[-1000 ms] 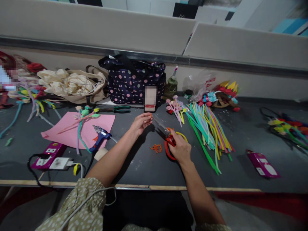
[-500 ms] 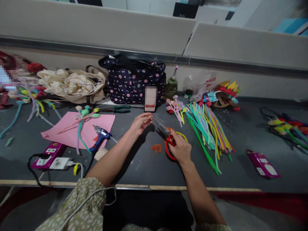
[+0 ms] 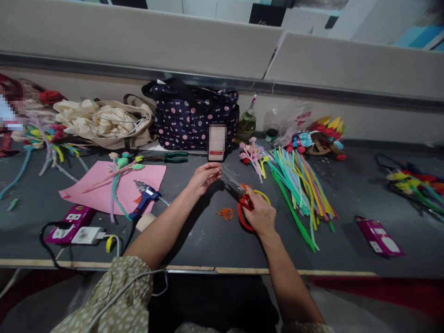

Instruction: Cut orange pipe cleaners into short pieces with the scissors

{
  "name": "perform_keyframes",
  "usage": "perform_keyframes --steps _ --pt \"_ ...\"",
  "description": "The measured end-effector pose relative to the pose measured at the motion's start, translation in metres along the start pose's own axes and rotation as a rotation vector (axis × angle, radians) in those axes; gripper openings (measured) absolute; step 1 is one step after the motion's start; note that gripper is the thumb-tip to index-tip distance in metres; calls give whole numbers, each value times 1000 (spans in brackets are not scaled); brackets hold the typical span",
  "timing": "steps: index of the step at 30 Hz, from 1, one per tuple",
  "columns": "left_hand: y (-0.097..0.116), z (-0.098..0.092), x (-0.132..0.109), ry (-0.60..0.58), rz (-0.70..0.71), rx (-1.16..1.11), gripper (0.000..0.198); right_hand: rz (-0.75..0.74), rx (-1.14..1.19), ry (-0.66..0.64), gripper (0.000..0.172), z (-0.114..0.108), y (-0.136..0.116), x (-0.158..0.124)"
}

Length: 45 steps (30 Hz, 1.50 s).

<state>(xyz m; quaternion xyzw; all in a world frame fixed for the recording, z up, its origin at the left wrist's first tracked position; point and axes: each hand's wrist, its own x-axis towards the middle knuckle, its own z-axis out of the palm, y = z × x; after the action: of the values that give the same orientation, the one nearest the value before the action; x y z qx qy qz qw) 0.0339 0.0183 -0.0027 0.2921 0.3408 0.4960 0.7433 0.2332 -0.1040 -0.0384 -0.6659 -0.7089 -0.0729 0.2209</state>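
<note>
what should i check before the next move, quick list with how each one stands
1. Right hand gripping the scissors: ok.
2. Left hand pinching the small orange piece: ok.
3. Left hand clear of the blades: cannot tell; the tips look very near its fingers.
4. Orange bits together on the table: ok, in a small pile.
5. Glue gun off the pink paper: not ok.

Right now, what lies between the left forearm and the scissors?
A small heap of orange bits lies there on the table, close beside the red handle of the scissors, as the head view shows.
</note>
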Motion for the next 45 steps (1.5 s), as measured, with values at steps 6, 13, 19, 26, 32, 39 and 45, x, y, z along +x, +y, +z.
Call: perform_keyframes --steps 6,13,19,26,32,39,45 --pt "0 1 0 -7 9 19 22 -10 8 -10 51 0 1 0" --pt "0 2 -1 -8 19 38 21 -1 1 -5 49 1 1 0" --pt "1 3 -1 4 7 45 22 -1 0 -1 49 1 2 0" --pt "-2 -1 2 -10 17 22 24 4 -6 5 50 2 0 0" --pt "0 -1 0 23 -29 15 24 3 6 -4 51 3 2 0" --pt "3 -1 1 68 -61 -23 20 14 -5 -11 52 2 2 0" --pt "4 1 1 94 -86 -58 17 10 -5 0 52 1 1 1"
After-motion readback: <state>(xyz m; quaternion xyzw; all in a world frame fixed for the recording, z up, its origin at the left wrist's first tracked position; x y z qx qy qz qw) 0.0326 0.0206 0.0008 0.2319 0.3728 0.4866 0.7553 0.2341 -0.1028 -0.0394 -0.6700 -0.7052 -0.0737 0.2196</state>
